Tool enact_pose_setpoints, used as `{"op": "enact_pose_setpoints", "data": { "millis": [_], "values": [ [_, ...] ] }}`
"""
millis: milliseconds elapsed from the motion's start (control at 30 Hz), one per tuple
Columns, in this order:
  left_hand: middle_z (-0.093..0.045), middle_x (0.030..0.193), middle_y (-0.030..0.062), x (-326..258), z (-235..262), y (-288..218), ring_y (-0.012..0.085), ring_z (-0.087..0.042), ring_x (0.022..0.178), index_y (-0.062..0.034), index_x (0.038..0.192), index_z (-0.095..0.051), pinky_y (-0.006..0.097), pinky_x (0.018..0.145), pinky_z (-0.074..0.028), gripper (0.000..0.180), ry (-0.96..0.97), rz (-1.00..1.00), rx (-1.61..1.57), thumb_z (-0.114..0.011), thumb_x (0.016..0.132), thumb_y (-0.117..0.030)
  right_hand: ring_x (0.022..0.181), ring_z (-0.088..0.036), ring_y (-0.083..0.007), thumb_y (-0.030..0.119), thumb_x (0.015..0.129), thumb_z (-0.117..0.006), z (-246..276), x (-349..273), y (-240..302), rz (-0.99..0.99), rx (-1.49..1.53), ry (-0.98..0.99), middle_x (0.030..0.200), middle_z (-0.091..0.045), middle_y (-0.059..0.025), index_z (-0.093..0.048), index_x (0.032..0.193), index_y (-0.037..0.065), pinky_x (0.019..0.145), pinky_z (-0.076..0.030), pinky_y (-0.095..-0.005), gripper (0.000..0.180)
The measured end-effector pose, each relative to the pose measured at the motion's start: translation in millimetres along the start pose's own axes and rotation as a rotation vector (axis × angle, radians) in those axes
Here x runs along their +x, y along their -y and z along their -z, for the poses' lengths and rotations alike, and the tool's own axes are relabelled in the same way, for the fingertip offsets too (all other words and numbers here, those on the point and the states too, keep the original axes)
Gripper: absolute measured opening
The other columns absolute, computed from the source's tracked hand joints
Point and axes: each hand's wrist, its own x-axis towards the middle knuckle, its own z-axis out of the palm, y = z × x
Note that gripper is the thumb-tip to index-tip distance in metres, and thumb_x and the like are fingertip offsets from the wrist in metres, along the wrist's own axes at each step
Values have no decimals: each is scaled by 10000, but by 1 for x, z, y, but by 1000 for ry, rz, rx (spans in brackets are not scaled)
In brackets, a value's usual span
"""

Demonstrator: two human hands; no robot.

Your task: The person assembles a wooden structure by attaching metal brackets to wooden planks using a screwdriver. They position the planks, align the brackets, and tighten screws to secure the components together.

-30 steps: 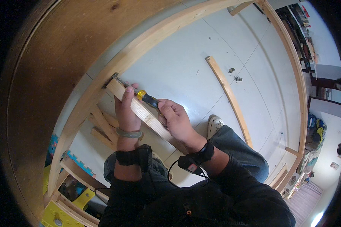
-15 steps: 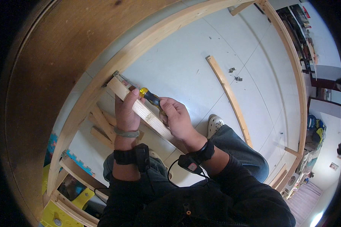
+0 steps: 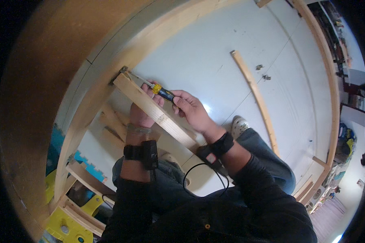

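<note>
My right hand (image 3: 191,110) is closed round the black and yellow handle of a screwdriver (image 3: 164,94). The shaft points up-left to a small metal bracket (image 3: 123,70) where a wooden slat (image 3: 160,117) meets the long curved-looking frame rail (image 3: 94,95). I cannot tell whether the tip sits in a screw. From below, my left hand (image 3: 141,115) reaches under the slat, its fingers curled up on the far side beside the screwdriver's shaft. The slat hides part of that hand.
A loose wooden strip (image 3: 253,91) lies on the pale tiled floor, with small metal brackets (image 3: 266,77) beside it. Yellow plastic pieces (image 3: 69,227) and a blue foam mat (image 3: 85,165) are at lower left. A large brown wooden panel (image 3: 40,101) fills the left side.
My left thumb has come off the top of the slat, and that hand is now further beneath it. The screwdriver stays at the joint in my right hand. The view has shifted slightly.
</note>
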Motion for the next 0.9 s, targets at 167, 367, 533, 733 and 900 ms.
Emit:
{"op": "enact_pose_setpoints", "data": {
  "millis": [167, 367, 533, 733, 900],
  "values": [
    [-518, 1102, -10, -2, 1, 3, 111, -513, 952, -128, 1135, -464, 260, 800, -443, 334, -288, 54, -20, -539, 882, -333, 656, -409, -33, 163, 927, -457, 9, 15, -19, -102, 64, 79, 780, -500, 34, -466, 1209, 62, 572, -350, -161, 300],
    [-533, 1122, 13, 6, -10, -3, 139, -559, 946, -121, 1102, -484, 292, 788, -484, 335, -279, -60, 42, -559, 862, -344, 674, -417, -56, 206, 923, -470, 14, 12, -17, -108, 114, 146, 794, -514, 8, -471, 1183, 49, 614, -376, -189, 304],
    [-533, 1163, 45, 1, -14, 5, 171, -561, 976, -138, 1129, -482, 340, 830, -496, 307, -280, -99, -41, -566, 865, -270, 747, -477, -82, 244, 919, -477, 27, 16, -19, 83, -192, 112, 819, -531, -8, -485, 1163, 35, 677, -410, -223, 322],
    [-514, 1211, 30, 0, -8, 2, 185, -547, 1021, -173, 1198, -459, 357, 849, -490, 371, -233, -72, 11, -589, 852, -199, 791, -500, -100, 254, 910, -490, 20, 26, -30, 208, -217, 70, 839, -543, -28, -505, 1144, 47, 726, -423, -251, 312],
    [-512, 1214, 22, -4, -7, 4, 187, -557, 1003, -186, 1214, -453, 372, 838, -488, 397, -311, -154, 18, -599, 844, -196, 785, -502, -107, 278, 912, -482, 20, 28, -29, 201, -210, 96, 837, -547, -29, -500, 1149, 54, 725, -423, -255, 327]
  ]
}}
